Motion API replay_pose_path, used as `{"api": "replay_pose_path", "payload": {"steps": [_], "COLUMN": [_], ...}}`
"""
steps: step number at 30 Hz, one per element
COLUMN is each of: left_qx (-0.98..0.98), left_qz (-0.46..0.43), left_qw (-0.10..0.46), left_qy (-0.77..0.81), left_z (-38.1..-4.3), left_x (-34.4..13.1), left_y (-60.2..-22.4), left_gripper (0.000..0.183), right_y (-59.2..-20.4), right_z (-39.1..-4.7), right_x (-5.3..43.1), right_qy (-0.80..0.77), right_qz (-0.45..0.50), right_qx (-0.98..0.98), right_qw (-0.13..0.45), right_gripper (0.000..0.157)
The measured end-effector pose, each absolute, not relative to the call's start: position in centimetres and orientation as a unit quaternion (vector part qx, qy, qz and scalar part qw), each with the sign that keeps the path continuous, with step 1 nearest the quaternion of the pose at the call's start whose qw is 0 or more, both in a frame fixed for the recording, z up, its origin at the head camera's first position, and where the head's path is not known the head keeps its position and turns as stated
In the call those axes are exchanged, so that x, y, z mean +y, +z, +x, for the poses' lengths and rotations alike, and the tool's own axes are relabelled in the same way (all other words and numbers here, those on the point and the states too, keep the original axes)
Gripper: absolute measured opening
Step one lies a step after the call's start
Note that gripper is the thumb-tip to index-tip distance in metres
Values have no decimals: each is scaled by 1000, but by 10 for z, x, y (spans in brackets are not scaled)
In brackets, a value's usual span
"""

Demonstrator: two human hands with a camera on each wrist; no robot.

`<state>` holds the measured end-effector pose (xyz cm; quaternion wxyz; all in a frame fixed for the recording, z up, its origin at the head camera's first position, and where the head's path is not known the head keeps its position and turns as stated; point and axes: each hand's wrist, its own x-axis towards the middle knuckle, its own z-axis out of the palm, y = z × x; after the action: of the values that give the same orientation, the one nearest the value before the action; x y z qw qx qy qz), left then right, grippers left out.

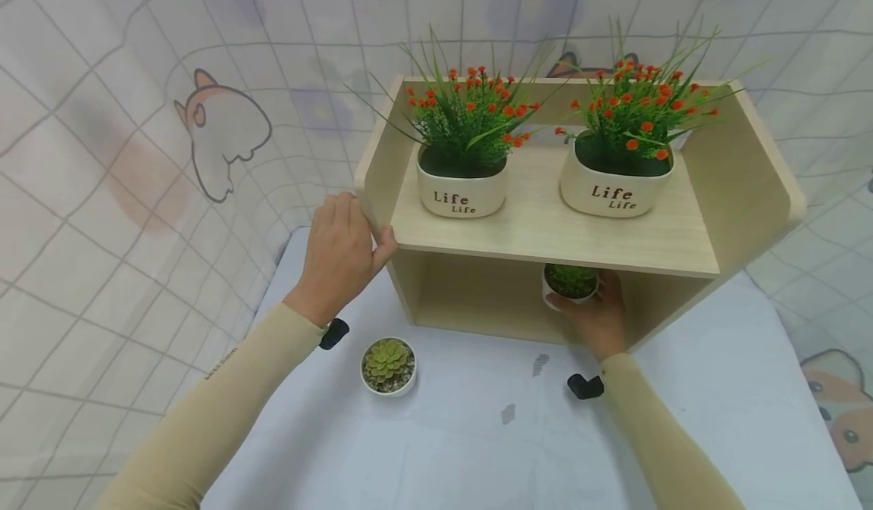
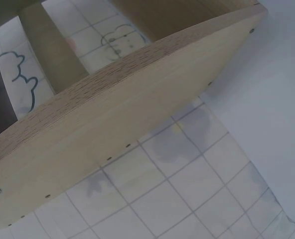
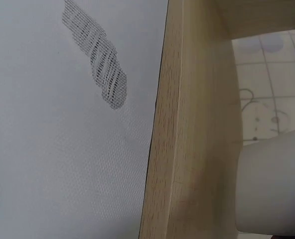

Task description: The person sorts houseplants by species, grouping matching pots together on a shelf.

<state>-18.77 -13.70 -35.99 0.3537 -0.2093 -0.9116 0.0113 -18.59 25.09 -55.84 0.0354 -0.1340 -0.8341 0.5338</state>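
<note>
A two-tier wooden shelf (image 1: 546,237) stands on the white-covered table. My left hand (image 1: 339,248) grips its left side panel (image 2: 122,107), fingers along the outside and thumb at the front edge. Inside the lower compartment, toward the right, my right hand (image 1: 593,313) holds a small potted plant (image 1: 571,283) in a white pot, thumb and fingers on either side of it. In the right wrist view the white pot (image 3: 274,184) shows over the lower board (image 3: 202,149). A second potted succulent (image 1: 387,366), pale green in a white pot, sits on the table in front of the shelf's left end.
On the upper tier stand two white "Life" planters with red flowers and grass, one on the left (image 1: 462,192) and one on the right (image 1: 616,188). Gridded cloth (image 1: 102,192) with animal drawings hangs behind and beside the table (image 1: 464,449).
</note>
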Motion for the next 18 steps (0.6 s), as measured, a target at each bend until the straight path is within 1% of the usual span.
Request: {"api": "replay_pose_path", "payload": {"steps": [6,14,18], "left_qx": [-914,-916,-914], "left_qz": [-206,-205,-205], "left_qw": [349,344,350], "left_qy": [17,14,21], "left_z": [-187,-185,-186], "left_x": [-136,-135,-136], "left_y": [-359,-359,-359], "left_gripper": [35,38,35], "right_y": [-560,-564,-566], "right_z": [-189,-190,-191], "right_x": [251,253,254], "right_qy": [545,558,551], "right_qz": [-143,-144,-140], "right_qx": [-825,-817,-823], "right_qw": [31,17,7], "right_gripper": [112,112,113]}}
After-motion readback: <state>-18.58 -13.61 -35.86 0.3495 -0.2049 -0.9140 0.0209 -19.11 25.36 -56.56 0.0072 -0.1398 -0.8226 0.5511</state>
